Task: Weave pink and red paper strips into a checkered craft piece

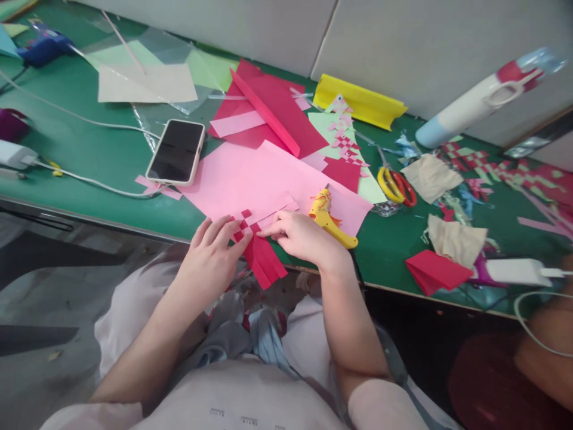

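Observation:
A small checkered weave of red and pink paper strips (265,260) lies at the table's front edge, its uncut-looking red ends hanging over the edge. My left hand (213,254) is closed on the weave's left side, thumb and fingertips pressed to the checks. From the other side my right hand (301,236) touches it with the index fingertip, the other fingers curled under. Whether the right thumb pinches the paper is hard to see. A loose pink strip (280,208) runs out behind the right index finger. Underneath spreads a large pink sheet (250,173).
A yellow glue gun (332,221) lies right of my right hand. Farther off are a phone (176,152), red sheets (286,101), scissors (396,185), a yellow folded piece (358,101) and a bottle (483,104). A cable (89,182) crosses the left. Another person's arm (548,334) shows at right.

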`<control>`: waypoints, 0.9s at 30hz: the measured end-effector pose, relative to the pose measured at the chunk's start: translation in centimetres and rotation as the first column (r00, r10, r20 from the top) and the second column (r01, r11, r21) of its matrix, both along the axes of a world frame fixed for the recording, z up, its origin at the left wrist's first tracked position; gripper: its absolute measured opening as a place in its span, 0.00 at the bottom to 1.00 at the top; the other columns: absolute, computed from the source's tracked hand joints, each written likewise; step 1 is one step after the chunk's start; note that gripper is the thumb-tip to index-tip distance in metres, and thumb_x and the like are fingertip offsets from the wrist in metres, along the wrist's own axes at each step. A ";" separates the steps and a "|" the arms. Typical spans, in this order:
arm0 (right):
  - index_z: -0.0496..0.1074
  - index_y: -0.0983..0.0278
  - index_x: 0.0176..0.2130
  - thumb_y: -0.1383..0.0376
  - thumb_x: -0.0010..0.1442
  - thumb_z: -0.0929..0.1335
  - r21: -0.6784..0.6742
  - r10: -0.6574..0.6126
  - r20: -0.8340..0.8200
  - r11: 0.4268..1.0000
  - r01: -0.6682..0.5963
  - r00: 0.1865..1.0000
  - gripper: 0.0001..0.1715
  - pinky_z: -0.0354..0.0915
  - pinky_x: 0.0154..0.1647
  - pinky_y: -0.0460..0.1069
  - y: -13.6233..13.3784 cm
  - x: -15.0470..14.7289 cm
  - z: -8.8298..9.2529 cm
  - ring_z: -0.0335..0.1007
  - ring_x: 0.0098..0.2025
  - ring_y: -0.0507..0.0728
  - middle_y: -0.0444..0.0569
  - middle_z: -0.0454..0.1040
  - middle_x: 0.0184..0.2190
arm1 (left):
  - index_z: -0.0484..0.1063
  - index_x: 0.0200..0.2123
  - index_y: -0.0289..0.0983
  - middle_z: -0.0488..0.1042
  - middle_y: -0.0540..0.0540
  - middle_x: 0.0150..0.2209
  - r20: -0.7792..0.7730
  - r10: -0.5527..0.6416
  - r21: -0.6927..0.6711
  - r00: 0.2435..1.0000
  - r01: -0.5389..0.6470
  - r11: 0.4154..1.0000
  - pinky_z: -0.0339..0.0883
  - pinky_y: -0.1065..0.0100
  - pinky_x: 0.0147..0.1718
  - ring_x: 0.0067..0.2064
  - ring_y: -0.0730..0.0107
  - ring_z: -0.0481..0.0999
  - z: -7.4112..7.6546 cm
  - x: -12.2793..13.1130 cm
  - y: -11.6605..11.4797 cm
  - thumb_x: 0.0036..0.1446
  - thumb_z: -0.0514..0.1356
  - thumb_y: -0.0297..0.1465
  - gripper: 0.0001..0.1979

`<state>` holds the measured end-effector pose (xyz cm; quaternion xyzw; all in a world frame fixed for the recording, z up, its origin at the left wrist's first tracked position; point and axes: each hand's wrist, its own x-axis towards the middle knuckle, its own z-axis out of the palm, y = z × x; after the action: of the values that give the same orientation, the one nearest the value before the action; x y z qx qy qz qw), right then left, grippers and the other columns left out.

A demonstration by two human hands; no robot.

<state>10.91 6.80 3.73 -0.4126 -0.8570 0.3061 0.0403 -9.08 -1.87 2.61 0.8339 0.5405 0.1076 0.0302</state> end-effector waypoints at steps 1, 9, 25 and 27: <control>0.79 0.57 0.48 0.77 0.58 0.63 0.005 -0.001 0.000 1.000 0.001 1.000 0.25 0.62 0.40 0.47 0.0 0.0 0.0 0.69 0.39 0.53 0.48 0.73 0.36 | 0.72 0.54 0.37 0.68 0.34 0.57 -0.003 -0.015 -0.007 1.000 0.015 1.000 0.55 0.41 0.61 0.63 0.44 0.61 0.2 0.1 -0.1 0.57 0.55 0.24 0.21; 0.79 0.60 0.48 0.75 0.59 0.63 -0.007 0.006 0.000 1.000 -0.006 1.000 0.23 0.63 0.41 0.47 -0.1 -0.1 0.4 0.71 0.40 0.54 0.51 0.76 0.39 | 0.75 0.50 0.40 0.69 0.39 0.56 0.055 -0.131 0.025 0.990 0.129 0.991 0.58 0.45 0.61 0.61 0.51 0.64 0.2 -0.6 -1.7 0.59 0.53 0.24 0.18; 0.79 0.58 0.48 0.76 0.57 0.63 0.009 0.023 -0.006 1.000 -0.023 1.000 0.25 0.63 0.38 0.47 0.3 -0.1 -0.3 0.73 0.38 0.54 0.51 0.79 0.40 | 0.70 0.56 0.36 0.66 0.33 0.60 0.059 -0.104 0.123 0.993 0.096 0.988 0.56 0.39 0.60 0.64 0.43 0.59 -1.3 -0.7 -2.6 0.56 0.56 0.22 0.23; 0.79 0.58 0.48 0.76 0.57 0.63 0.008 0.022 -0.015 1.000 -0.022 1.000 0.25 0.64 0.39 0.46 0.3 -0.1 -0.4 0.74 0.39 0.54 0.50 0.79 0.41 | 0.76 0.49 0.42 0.67 0.38 0.59 0.109 -0.190 0.076 0.976 0.182 0.980 0.54 0.38 0.60 0.64 0.45 0.59 -1.2 -0.5 -2.8 0.55 0.56 0.22 0.20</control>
<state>10.85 7.15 3.34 -0.4008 -0.8622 0.3064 0.0450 -9.61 -4.63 1.43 0.8737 0.4536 0.1701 0.0440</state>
